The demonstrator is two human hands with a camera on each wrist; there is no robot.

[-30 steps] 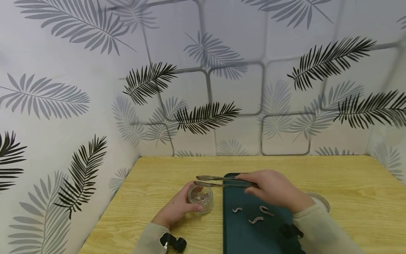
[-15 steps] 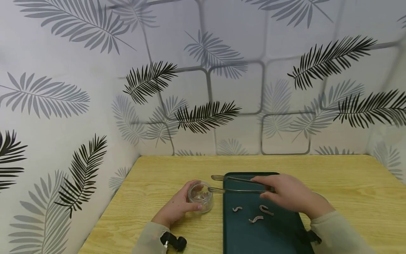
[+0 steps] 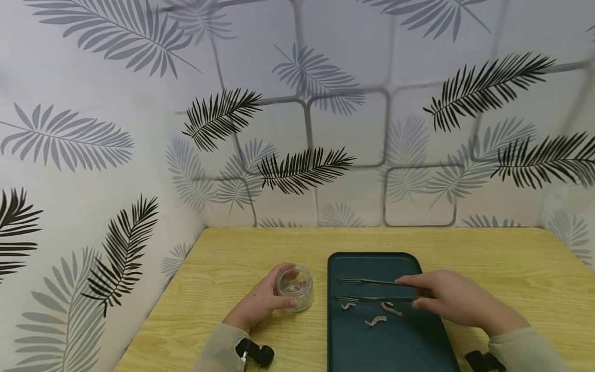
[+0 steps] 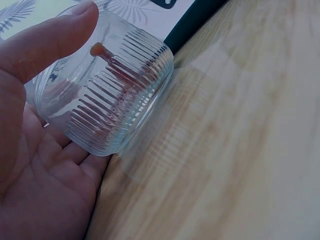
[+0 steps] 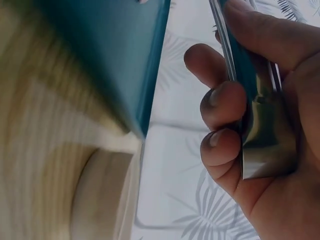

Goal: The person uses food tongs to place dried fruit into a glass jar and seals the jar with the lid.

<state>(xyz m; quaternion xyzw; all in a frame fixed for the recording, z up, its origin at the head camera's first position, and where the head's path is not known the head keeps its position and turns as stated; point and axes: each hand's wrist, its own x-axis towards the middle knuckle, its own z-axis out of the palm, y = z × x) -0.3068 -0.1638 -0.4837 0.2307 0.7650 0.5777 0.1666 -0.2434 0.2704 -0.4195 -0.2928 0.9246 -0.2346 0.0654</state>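
My left hand (image 3: 260,302) holds a small clear glass jar (image 3: 302,297) on the wood-grain table, thumb on its near side and fingers round the far side. Reddish-brown strips (image 4: 122,75) show through the jar's ribbed wall. My right hand (image 3: 457,302) grips metal tongs (image 3: 381,298) by their bent end, in the right wrist view between thumb and curled fingers. The tongs' two slotted tips point left, spread apart, over a dark green tray (image 3: 381,346). Three curled, worm-like strips lie on it: a small one (image 3: 347,306), a middle one (image 3: 375,321) and a hooked one (image 3: 391,309) partly under the tongs.
A round, pale lidlike object (image 5: 102,195) sits beside the tray's right side in the right wrist view; my right arm hides it in the head view. The table (image 3: 260,245) meets a leaf-patterned wall (image 3: 325,201) at the back.
My right hand has moved right and toward me with the tongs, from over the jar to over the tray. The left hand and jar have stayed put.
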